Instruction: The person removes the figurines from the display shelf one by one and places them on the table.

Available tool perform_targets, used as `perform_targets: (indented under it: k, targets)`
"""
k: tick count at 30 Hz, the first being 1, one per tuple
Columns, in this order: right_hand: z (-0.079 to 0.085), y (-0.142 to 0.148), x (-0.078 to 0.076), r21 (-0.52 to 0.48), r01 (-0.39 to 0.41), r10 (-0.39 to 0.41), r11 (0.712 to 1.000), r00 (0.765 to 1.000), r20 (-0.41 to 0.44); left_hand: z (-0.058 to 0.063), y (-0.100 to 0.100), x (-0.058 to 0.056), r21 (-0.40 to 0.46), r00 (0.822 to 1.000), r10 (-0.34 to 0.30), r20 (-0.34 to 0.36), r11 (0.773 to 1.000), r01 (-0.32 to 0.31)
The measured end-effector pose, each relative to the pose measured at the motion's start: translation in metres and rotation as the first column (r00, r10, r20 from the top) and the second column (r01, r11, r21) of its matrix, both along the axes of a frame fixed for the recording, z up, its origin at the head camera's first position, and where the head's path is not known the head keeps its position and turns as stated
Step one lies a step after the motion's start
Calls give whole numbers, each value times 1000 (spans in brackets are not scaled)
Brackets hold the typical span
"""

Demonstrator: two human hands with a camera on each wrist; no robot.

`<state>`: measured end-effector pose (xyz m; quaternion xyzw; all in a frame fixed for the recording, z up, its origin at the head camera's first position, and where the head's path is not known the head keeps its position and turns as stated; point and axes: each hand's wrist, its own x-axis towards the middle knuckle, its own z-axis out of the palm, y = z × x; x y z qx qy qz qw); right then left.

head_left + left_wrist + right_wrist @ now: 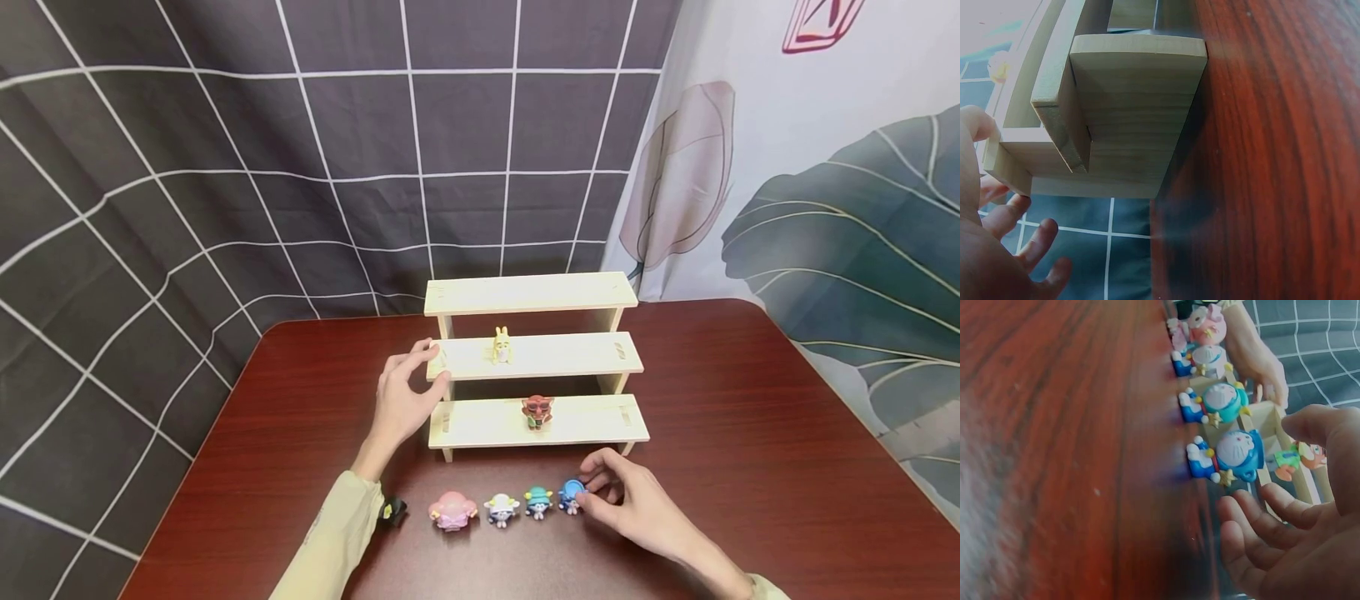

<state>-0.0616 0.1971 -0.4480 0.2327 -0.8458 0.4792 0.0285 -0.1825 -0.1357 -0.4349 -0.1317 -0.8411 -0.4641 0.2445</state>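
A light-wood three-step display stand (577, 422) stands on the table. My left hand (405, 396) holds the left end of its middle shelf (570, 358), thumb at the front corner and index finger farther back. The other left fingers hang apart in the left wrist view. At the front right, my right hand (633, 504) is beside a blue-hatted figurine (1238, 453), its fingers relaxed and spread around it without gripping. A teal-hatted figurine (537, 502), a white-hatted figurine (501, 509) and a pink figurine (453, 511) line up to its left.
A yellow rabbit-eared figurine (502, 347) stands on the middle shelf and a reddish-brown figurine (537, 412) on the lowest. A black item with a yellow mark (392, 511) lies by the left sleeve. A dark checked curtain (360, 125) hangs behind the brown table (315, 367).
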Motion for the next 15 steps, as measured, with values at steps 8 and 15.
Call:
perform_targets:
  k: [8, 15]
  targets:
    - [11, 4, -6, -1, 126, -126, 992, 991, -36, 0, 0, 0, -1, 1000, -5, -5, 1000, 5]
    - [27, 8, -17, -29, 107, -110, 994, 987, -114, 0, 0, 0, 0, 1000, -8, -3, 1000, 8]
